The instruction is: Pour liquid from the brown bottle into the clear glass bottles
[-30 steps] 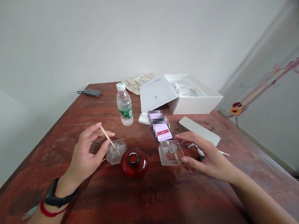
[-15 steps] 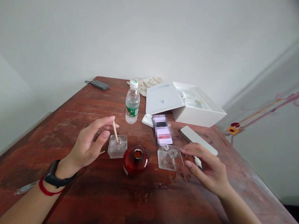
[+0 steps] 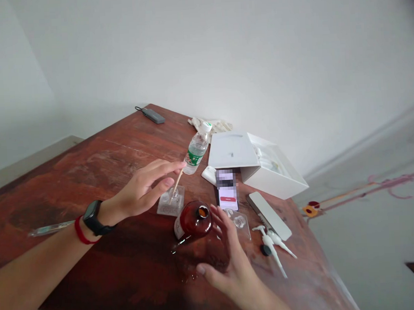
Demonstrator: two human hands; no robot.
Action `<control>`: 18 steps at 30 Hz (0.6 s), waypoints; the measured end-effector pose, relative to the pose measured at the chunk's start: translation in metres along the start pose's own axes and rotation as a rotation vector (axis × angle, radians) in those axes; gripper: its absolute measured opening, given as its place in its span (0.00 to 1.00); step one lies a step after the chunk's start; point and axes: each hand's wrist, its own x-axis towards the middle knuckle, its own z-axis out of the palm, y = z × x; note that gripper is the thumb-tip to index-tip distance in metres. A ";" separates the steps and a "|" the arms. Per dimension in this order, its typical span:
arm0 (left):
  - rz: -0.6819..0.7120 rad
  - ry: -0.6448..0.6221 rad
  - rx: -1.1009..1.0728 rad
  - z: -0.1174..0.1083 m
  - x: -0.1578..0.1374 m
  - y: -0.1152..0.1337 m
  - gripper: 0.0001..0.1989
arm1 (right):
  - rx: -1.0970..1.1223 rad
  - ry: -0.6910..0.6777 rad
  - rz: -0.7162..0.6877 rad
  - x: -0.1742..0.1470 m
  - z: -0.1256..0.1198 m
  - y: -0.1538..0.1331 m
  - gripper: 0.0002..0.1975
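Note:
My left hand (image 3: 149, 185) holds the upper end of a thin wooden stick (image 3: 178, 180) at its fingertips, with the thumb apart. The stick's lower end stands in a round opening of a clear square block (image 3: 170, 204). A round reddish-brown glass bottle (image 3: 193, 224) with an uncovered mouth tilts in the middle of the table. Beside its right side is my right hand (image 3: 229, 251), fingers spread and thumb apart; whether a fingertip touches the glass is hard to see. Behind those fingers lies a second clear square piece (image 3: 241, 221), partly hidden.
A water bottle (image 3: 197, 148), phone (image 3: 227, 202), small white case (image 3: 209, 175) and open white box (image 3: 276, 179) stand farther back. White plastic parts (image 3: 272, 244) lie beside a long white box (image 3: 270, 214) at right. Liquid (image 3: 187, 267) wets the table (image 3: 130, 279).
My right hand has moved left from the clear piece to the glass bottle, which now tilts. The wooden stick leans more to the right. The camera view has rolled, and the white plastic parts are uncovered.

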 end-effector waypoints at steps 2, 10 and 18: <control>0.005 -0.019 -0.004 0.002 0.000 0.002 0.19 | 0.029 0.039 0.019 0.011 0.008 0.002 0.55; 0.000 -0.020 -0.071 0.011 -0.006 -0.007 0.22 | 0.254 0.083 0.089 0.045 0.020 0.009 0.55; -0.035 -0.029 -0.108 0.010 -0.008 -0.014 0.25 | 0.188 0.191 -0.003 0.053 0.018 0.005 0.40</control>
